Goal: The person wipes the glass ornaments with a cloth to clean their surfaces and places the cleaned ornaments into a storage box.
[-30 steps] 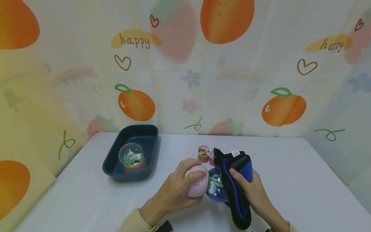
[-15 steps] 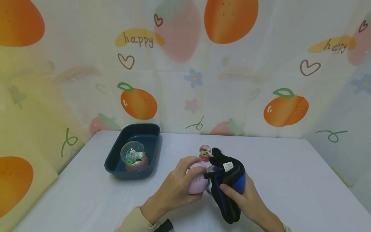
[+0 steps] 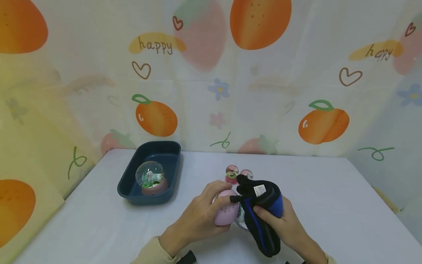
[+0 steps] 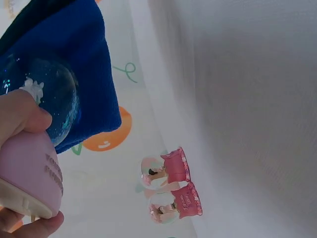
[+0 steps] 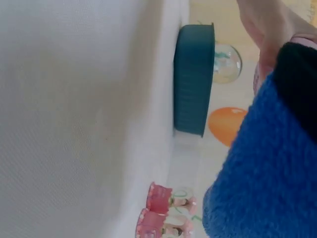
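My left hand [image 3: 201,216] grips a snow globe by its pink base [image 3: 226,209], turned on its side. Its clear glass ball [image 4: 54,94] faces right, with a white figure and glitter inside. My right hand [image 3: 285,222] holds a black-and-blue plush glove [image 3: 260,220], thumb on the black side, and the glove covers much of the ball in the head view. Seen from the left wrist, the blue plush [image 4: 94,74] lies right behind the glass. The right wrist view shows the blue pile [image 5: 272,173] large, hiding most of the globe.
A dark teal tray [image 3: 123,185] at the left holds another snow globe [image 3: 152,178] with a brownish-pink base. Two small red-based snow globes [image 3: 232,174] stand beyond my hands. White cloth covers the table [image 3: 329,205], with a fruit-print curtain behind.
The glove has shifted left and folded over the glass ball, covering more of it, then moved slightly back right and down. My left hand keeps its grip on the pink base.
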Action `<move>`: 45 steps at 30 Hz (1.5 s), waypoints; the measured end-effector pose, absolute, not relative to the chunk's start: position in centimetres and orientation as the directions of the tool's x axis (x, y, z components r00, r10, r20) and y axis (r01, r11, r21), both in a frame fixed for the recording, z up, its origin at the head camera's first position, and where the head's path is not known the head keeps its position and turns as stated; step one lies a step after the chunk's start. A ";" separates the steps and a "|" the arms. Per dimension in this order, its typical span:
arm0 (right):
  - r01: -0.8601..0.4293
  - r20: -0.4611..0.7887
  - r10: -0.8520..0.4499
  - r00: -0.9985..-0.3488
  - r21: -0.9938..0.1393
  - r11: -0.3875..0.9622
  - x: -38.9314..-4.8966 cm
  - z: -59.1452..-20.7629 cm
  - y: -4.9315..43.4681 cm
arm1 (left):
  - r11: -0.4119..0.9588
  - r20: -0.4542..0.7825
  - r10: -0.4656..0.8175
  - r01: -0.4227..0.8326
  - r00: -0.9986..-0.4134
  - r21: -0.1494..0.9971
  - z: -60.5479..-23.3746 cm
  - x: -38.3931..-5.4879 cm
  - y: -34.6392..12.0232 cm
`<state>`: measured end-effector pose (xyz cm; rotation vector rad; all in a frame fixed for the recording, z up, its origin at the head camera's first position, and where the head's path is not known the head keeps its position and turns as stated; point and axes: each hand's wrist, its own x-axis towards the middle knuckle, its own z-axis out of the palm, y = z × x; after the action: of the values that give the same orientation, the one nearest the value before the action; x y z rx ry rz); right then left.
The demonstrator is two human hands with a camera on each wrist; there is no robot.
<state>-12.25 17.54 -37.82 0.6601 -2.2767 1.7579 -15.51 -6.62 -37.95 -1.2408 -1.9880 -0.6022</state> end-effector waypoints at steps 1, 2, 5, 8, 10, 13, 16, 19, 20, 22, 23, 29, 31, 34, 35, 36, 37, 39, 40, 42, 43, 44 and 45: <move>-0.433 0.383 -0.248 -0.890 -0.881 0.191 -12.2 -37.8 17.6 | 0.425 0.764 0.582 0.905 -0.280 0.008 -37.9 -15.5 -6.6; -0.412 0.359 -0.263 -0.896 -0.892 0.187 -12.2 -37.7 17.7 | 0.416 0.760 0.592 0.909 -0.268 -0.004 -37.9 -15.4 -6.7; -0.371 0.311 -0.286 -0.906 -0.910 0.187 -12.1 -37.6 17.8 | 0.399 0.748 0.617 0.917 -0.246 -0.028 -37.9 -15.4 -6.7; -0.373 0.315 -0.270 -0.910 -0.906 0.201 -12.1 -37.5 17.8 | 0.382 0.740 0.634 0.923 -0.224 -0.048 -37.9 -15.4 -6.7; -0.387 0.337 -0.235 -0.912 -0.898 0.211 -12.1 -37.5 17.7 | 0.373 0.739 0.640 0.926 -0.210 -0.060 -37.9 -15.4 -6.7; -0.379 0.345 -0.177 -0.922 -0.897 0.228 -12.1 -37.5 17.6 | 0.363 0.735 0.652 0.928 -0.188 -0.085 -38.0 -15.4 -6.6; -0.325 0.293 -0.169 -0.941 -0.923 0.208 -12.1 -37.4 17.7 | 0.367 0.729 0.660 0.925 -0.180 -0.103 -37.9 -15.3 -6.6; -0.262 0.214 -0.271 -0.938 -0.953 0.154 -12.2 -37.2 17.9 | 0.365 0.733 0.661 0.922 -0.161 -0.127 -38.0 -15.1 -6.6; -0.242 0.189 -0.311 -0.931 -0.959 0.145 -12.2 -37.2 17.9 | 0.365 0.732 0.663 0.922 -0.157 -0.133 -38.0 -15.1 -6.6; -0.216 0.149 -0.383 -0.912 -0.967 0.138 -12.2 -37.1 18.0 | 0.361 0.733 0.665 0.921 -0.145 -0.146 -38.0 -15.0 -6.6; -0.212 0.139 -0.404 -0.904 -0.967 0.142 -12.3 -37.1 18.0 | 0.361 0.731 0.668 0.920 -0.141 -0.152 -38.0 -15.0 -6.6; -0.214 0.135 -0.357 -0.924 -0.958 0.191 -12.4 -36.9 17.8 | 0.357 0.716 0.685 0.919 -0.134 -0.169 -38.0 -14.8 -6.5; -0.215 0.143 -0.326 -0.935 -0.956 0.198 -12.5 -36.8 17.9 | 0.354 0.709 0.693 0.917 -0.127 -0.182 -37.9 -14.7 -6.4; -0.199 0.137 -0.296 -0.945 -0.961 0.192 -12.8 -36.8 18.1 | 0.350 0.707 0.699 0.914 -0.109 -0.205 -37.8 -14.6 -6.2; -0.188 0.128 -0.298 -0.946 -0.966 0.180 -12.9 -36.8 18.1 | 0.350 0.710 0.697 0.911 -0.100 -0.216 -37.7 -14.6 -6.1; -0.170 0.113 -0.307 -0.945 -0.972 0.164 -13.0 -36.8 18.2 | 0.348 0.715 0.693 0.911 -0.092 -0.221 -37.7 -14.6 -6.1; -0.147 0.093 -0.322 -0.942 -0.978 0.148 -13.1 -36.8 18.3 | 0.345 0.719 0.689 0.912 -0.086 -0.222 -37.6 -14.6 -6.1; -0.092 0.048 -0.371 -0.928 -0.991 0.101 -13.3 -36.9 18.6 | 0.339 0.730 0.680 0.912 -0.068 -0.230 -37.5 -14.8 -6.1; -0.063 0.027 -0.400 -0.916 -0.995 0.076 -13.4 -36.9 18.8 | 0.335 0.735 0.675 0.913 -0.061 -0.232 -37.4 -14.8 -6.1; -0.002 -0.014 -0.467 -0.884 -0.999 0.033 -13.5 -37.2 19.2 | 0.327 0.740 0.671 0.915 -0.050 -0.235 -37.3 -14.9 -6.2; 0.026 -0.032 -0.495 -0.868 -0.999 0.018 -13.6 -37.3 19.4 | 0.324 0.742 0.669 0.916 -0.044 -0.238 -37.3 -15.0 -6.2; 0.048 -0.041 -0.519 -0.854 -0.999 -0.001 -13.6 -37.4 19.6 | 0.320 0.745 0.667 0.916 -0.036 -0.243 -37.3 -15.0 -6.2; 0.058 -0.040 -0.537 -0.843 -0.998 -0.017 -13.7 -37.5 19.8 | 0.318 0.745 0.666 0.916 -0.031 -0.245 -37.2 -15.0 -6.2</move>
<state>-13.65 19.77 -37.49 0.6574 -2.4438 2.5271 -14.98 -6.23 -37.24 -1.4204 -1.7681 -0.3857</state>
